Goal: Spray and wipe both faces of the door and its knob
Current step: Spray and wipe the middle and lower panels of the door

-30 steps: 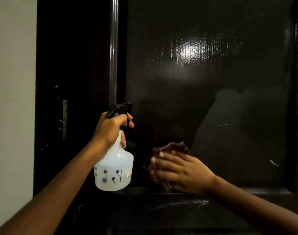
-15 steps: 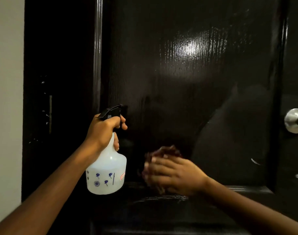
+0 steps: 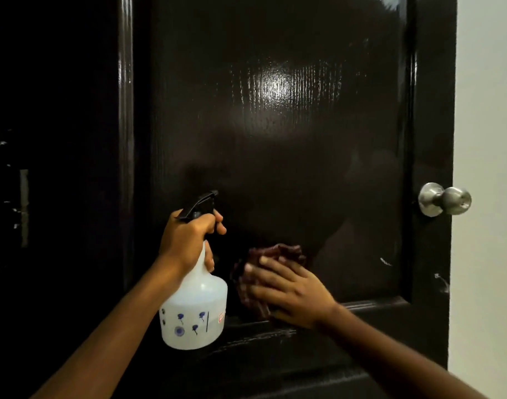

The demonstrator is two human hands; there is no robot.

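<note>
Frame shifted: door sits further left than 0.5 s ago; knob now fully in view at right, with a strip of pale wall beyond the door edge. Both hands hold about the same frame positions as before, so the cloth lies slightly further right on the panel.

Left hand: lower centre-left of frame, fingers wrapped round the neck of the bottle, forefinger out over the trigger under the black spray head. Bottle upright, white, translucent, small blue marks on its side; nozzle points toward the door.

Right hand: lower centre, just right of the bottle. Fingers straight and spread, pressing the dark red cloth flat on the door's sunken panel, just above the lower moulding. Cloth bunched; shows above and left of the fingertips.

Door: dark, glossy, fills most of frame; bright glare patch at upper centre. Pale scuffs at lower right of panel.

Knob: metal, round, middle right, well apart from both hands.

Far left: dark, with a pale vertical strip.
</note>
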